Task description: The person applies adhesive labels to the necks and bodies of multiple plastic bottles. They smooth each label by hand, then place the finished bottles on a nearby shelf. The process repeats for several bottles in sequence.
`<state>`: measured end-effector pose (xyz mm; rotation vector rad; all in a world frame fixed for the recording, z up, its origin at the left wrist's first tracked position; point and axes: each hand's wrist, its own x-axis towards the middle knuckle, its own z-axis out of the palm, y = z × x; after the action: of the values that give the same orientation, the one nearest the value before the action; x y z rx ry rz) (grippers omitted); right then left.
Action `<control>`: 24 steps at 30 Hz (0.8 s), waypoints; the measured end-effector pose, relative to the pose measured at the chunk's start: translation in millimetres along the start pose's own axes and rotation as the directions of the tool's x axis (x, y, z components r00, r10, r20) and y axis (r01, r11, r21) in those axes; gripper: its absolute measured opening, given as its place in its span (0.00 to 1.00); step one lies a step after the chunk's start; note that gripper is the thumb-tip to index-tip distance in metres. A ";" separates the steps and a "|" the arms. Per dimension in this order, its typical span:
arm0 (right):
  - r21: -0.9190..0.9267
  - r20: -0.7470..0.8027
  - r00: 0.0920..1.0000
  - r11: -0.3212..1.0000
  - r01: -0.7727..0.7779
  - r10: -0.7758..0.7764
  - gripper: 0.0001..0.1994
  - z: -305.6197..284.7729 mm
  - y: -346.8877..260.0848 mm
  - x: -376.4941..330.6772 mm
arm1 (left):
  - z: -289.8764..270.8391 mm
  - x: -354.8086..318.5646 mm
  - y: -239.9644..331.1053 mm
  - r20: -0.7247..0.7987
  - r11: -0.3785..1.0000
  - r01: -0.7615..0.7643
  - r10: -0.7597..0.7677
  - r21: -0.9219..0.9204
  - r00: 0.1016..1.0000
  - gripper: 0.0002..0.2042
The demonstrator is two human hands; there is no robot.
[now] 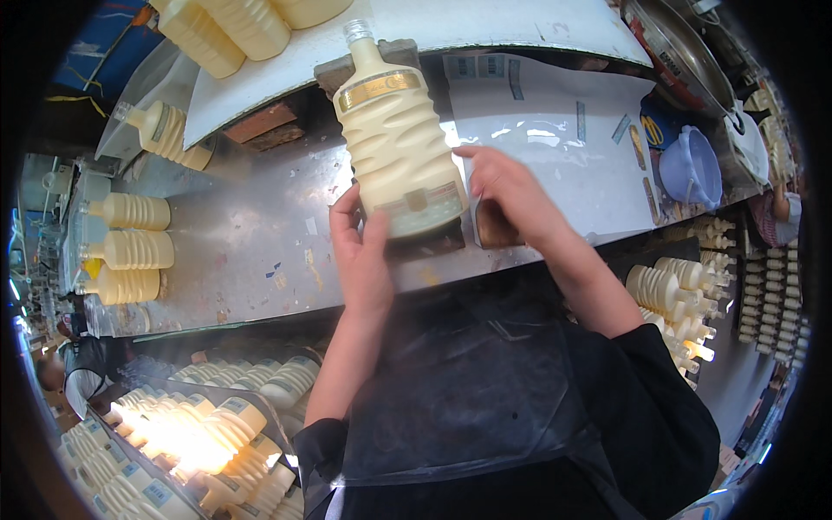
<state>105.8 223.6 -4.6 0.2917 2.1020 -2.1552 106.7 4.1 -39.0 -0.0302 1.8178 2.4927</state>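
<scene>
A cream ribbed bottle (397,139) with a gold neck band and a clear cap lies on a dark block on the metal bench (251,251), neck pointing away from me. My left hand (362,247) grips its lower left corner, thumb and fingers around the base. My right hand (507,195) presses its fingertips against the bottle's lower right side, near the label at the base.
Three matching bottles (130,247) lie at the bench's left, one more (165,132) behind them, others on a white board (485,22) at the back. A sheet of labels (555,130) and a lilac cup (692,166) lie right. Crates of bottles (208,425) stand below.
</scene>
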 end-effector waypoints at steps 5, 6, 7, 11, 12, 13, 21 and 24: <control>-0.141 0.048 0.976 0.966 0.217 -0.213 0.15 2.1 -38.2 -13.6 | -1.0 0.7 -0.2 0.023 0.998 0.013 -0.014 0.064 1.000 0.27; -0.307 0.102 0.927 0.875 0.374 -0.360 0.16 10.3 -39.9 -18.7 | -2.1 1.6 -1.4 0.029 0.997 -0.002 -0.001 0.076 1.000 0.28; -0.405 0.197 0.883 0.785 0.469 -0.426 0.15 17.9 -47.7 -24.3 | -2.7 2.4 -2.2 0.035 0.996 -0.016 0.013 0.088 0.999 0.28; -0.662 0.283 0.696 0.391 0.640 -0.660 0.16 27.3 -46.7 -16.0 | -1.4 1.9 -0.9 0.025 0.998 -0.010 0.009 0.067 1.000 0.29; -0.694 0.274 0.639 0.312 0.649 -0.719 0.16 28.3 -50.3 -15.8 | -2.3 1.4 -0.5 0.041 0.999 -0.004 0.002 0.046 0.999 0.29; -0.724 0.269 0.577 0.233 0.649 -0.771 0.16 29.5 -52.4 -15.4 | -3.0 0.9 -0.1 0.058 1.000 0.003 -0.004 0.025 0.998 0.29; -0.797 0.206 0.676 0.280 0.536 -0.708 0.15 43.9 -48.5 -26.9 | -4.9 1.3 -4.2 0.039 0.998 -0.006 0.008 -0.069 0.999 0.23; -0.667 0.418 0.618 0.237 0.706 -0.665 0.17 53.7 -51.8 -27.6 | -7.6 2.3 -7.1 0.051 0.996 -0.032 0.037 -0.087 0.998 0.22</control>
<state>118.5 170.2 53.0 -0.9780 3.2605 -1.0308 104.8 -0.9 -48.2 0.0626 1.7051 2.5682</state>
